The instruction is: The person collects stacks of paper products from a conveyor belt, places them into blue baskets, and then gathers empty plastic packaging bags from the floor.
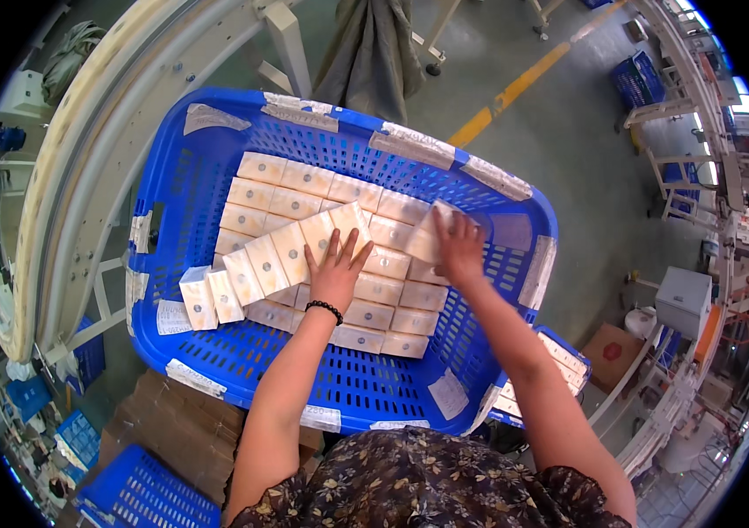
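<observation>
Small cream-coloured boxes, each with a round grey mark, lie in neat rows inside a large blue plastic basket. Across these rows runs a slanting line of boxes, standing on top of the layer. My left hand, a black bead bracelet at its wrist, rests with fingers spread against the right end of that line. To the right, my right hand grips a small box, tilted over the right part of the layer. Its thumb side is partly hidden.
A curved pale machine frame passes close by the basket's left side. Below my right arm sits another blue basket with boxes. Brown cardboard and a blue basket lie at the lower left. A yellow line crosses the floor.
</observation>
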The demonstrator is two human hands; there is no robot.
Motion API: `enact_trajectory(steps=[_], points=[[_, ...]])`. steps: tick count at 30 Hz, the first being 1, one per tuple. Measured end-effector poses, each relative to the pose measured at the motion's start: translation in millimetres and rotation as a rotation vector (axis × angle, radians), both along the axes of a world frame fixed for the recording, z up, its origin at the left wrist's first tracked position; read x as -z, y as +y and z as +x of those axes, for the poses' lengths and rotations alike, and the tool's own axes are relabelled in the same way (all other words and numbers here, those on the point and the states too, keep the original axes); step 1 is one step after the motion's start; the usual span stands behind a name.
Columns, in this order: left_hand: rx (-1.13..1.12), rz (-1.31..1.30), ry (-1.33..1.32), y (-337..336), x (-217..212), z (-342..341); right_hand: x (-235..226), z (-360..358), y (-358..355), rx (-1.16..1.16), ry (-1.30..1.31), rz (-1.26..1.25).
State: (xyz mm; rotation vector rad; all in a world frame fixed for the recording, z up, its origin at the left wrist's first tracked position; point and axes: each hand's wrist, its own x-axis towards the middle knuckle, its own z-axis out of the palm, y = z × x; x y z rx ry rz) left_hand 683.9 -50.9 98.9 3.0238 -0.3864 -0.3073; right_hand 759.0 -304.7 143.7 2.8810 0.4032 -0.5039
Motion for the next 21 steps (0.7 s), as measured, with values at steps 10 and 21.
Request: enact_trajectory(steps=[10,21], points=[[-0.025,-0.023,0.047,-2,-2,1,24,30,-9,-0.137,0.145,-0.032],[-0.032,-0.060,0.057,2,3,0,16,11,-11,-0.171,0.048,-0.052]])
